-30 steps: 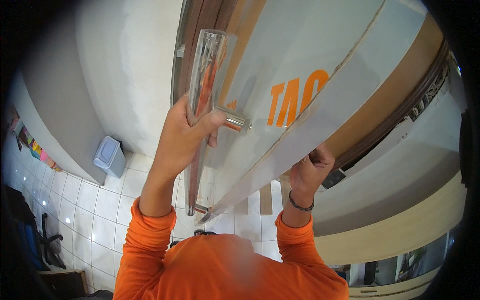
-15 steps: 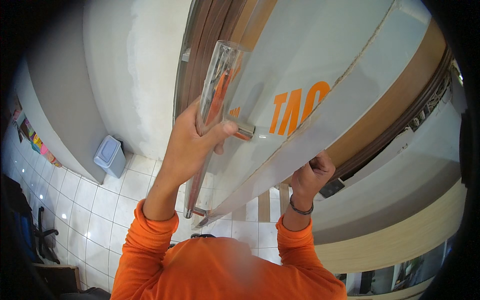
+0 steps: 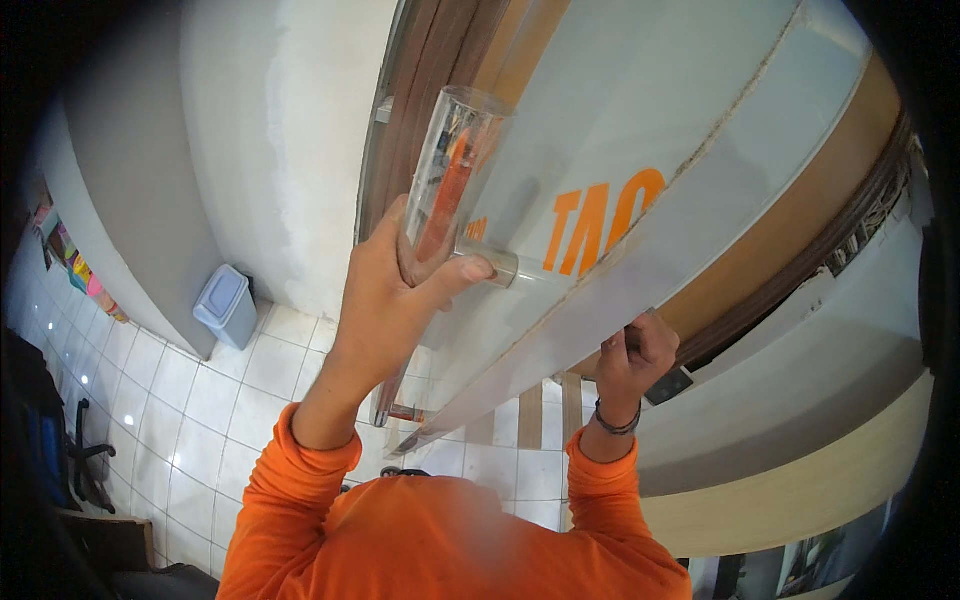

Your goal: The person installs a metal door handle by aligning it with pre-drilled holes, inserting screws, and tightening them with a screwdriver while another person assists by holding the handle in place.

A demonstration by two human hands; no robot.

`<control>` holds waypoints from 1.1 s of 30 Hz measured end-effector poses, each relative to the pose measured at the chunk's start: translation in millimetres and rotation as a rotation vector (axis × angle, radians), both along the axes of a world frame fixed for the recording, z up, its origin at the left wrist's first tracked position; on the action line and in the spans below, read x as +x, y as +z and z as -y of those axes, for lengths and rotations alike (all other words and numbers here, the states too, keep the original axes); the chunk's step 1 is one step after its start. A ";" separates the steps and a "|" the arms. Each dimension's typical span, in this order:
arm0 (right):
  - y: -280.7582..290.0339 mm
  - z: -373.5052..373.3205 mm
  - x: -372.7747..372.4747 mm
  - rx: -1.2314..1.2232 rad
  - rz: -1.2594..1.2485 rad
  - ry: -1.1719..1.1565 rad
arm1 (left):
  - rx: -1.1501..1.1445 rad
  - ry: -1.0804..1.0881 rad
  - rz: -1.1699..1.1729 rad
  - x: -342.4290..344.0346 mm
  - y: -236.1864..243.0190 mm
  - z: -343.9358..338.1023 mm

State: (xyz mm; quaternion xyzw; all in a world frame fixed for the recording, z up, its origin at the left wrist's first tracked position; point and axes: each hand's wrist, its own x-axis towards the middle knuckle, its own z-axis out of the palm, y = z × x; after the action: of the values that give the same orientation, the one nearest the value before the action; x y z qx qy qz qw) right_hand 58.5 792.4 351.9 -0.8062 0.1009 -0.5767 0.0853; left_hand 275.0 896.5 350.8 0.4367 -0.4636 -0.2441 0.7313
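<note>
My left hand [image 3: 395,275] is wrapped round a shiny tubular door handle [image 3: 442,200], its thumb over the short bar that joins the handle to the door. The handle stands off a glass door [image 3: 580,130] with orange lettering, and it mirrors my orange sleeves. On the other side of the door's long edge [image 3: 600,270], my right hand [image 3: 640,352] is raised with its fingers curled closed. Whatever those fingers may hold is hidden behind them. A dark bracelet [image 3: 615,420] circles my right wrist.
A brown door frame [image 3: 405,130] stands beside the pale wall [image 3: 290,150] on the left. On the tiled floor [image 3: 250,400] are a lidded bin [image 3: 227,305] and a dark chair [image 3: 90,450]. Right of the door, a curved pale counter [image 3: 800,510] runs along.
The view has shifted slightly, so the bin and handle sit a little further right. My left hand stays on the handle. My right hand is still curled, a touch lower.
</note>
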 end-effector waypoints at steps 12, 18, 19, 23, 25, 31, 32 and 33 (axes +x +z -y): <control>-17.6 11.9 16.2 -0.119 -0.036 -0.059 | -0.010 -0.034 -0.013 -2.2 1.8 -1.9; -23.6 27.3 2.1 0.225 -0.153 0.220 | -0.036 -0.027 -0.010 0.7 1.3 -1.9; -22.6 25.6 3.9 0.172 -0.069 0.189 | -0.013 -0.040 -0.018 0.3 1.6 -2.2; -11.9 18.5 13.3 -0.041 0.014 0.048 | -0.013 -0.008 0.008 0.8 -6.6 2.4; -11.8 18.7 12.2 -0.014 -0.047 0.022 | 0.020 0.006 0.012 2.2 -7.5 2.9; -10.3 13.1 17.8 0.109 -0.005 0.180 | -0.058 -0.086 -0.032 2.2 -4.9 -1.6; -10.2 12.7 24.1 0.051 0.008 0.130 | -0.066 -0.075 -0.033 2.3 -6.8 -0.3; -11.4 12.0 26.5 0.000 0.014 0.082 | -0.068 -0.060 -0.041 1.8 -8.3 -0.1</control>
State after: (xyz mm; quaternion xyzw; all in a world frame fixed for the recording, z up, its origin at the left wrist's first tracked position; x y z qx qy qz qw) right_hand 85.0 780.3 340.5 -0.8056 0.0672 -0.5784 0.1097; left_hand 276.9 896.6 342.4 0.3927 -0.4695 -0.2588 0.7472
